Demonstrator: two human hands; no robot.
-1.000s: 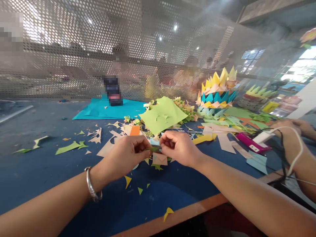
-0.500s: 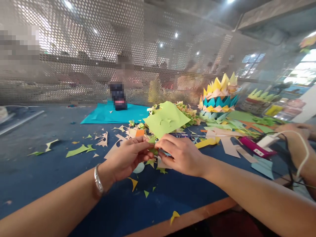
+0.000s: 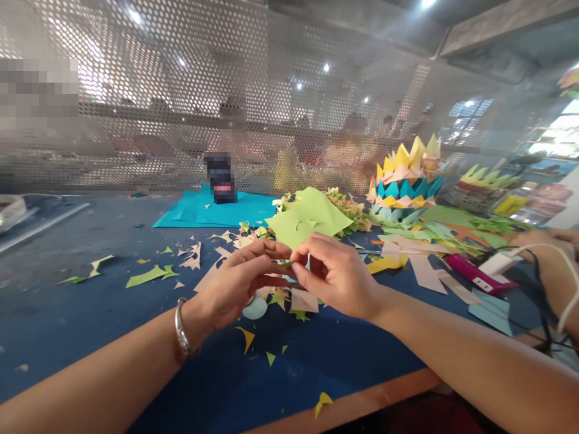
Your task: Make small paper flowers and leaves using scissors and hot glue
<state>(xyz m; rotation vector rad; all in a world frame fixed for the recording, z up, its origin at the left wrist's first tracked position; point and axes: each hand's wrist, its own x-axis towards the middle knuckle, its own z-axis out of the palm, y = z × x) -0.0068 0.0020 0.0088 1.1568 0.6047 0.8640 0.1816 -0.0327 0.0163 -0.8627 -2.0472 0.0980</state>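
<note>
A small green paper piece (image 3: pixel 284 263) is pinched between the fingertips of my two hands, above the scrap pile; its shape is mostly covered by the fingers. My left hand (image 3: pixel 244 274), with a silver bangle at the wrist, grips it from the left with fingers bent. From the right, my right hand (image 3: pixel 339 274) closes thumb and forefinger on the same piece. Just behind the hands lies a curled light green paper sheet (image 3: pixel 312 211) with cuts in it. Under them are paper scraps (image 3: pixel 304 300) and a pale blue paper disc (image 3: pixel 254 308).
Blue-green sheets (image 3: pixel 181 211) lie at the back, under a pixelated dark object. A pointed, tiered paper crown (image 3: pixel 407 181) stands back right. Further right are a magenta power strip (image 3: pixel 479 274), cables and another person's arm (image 3: pixel 554 265). A perforated metal screen (image 3: pixel 172 120) closes the back.
My hands have drawn slightly closer together around the green piece, which now shows less. My left fingers are straighter. The whole view has shifted a little.
</note>
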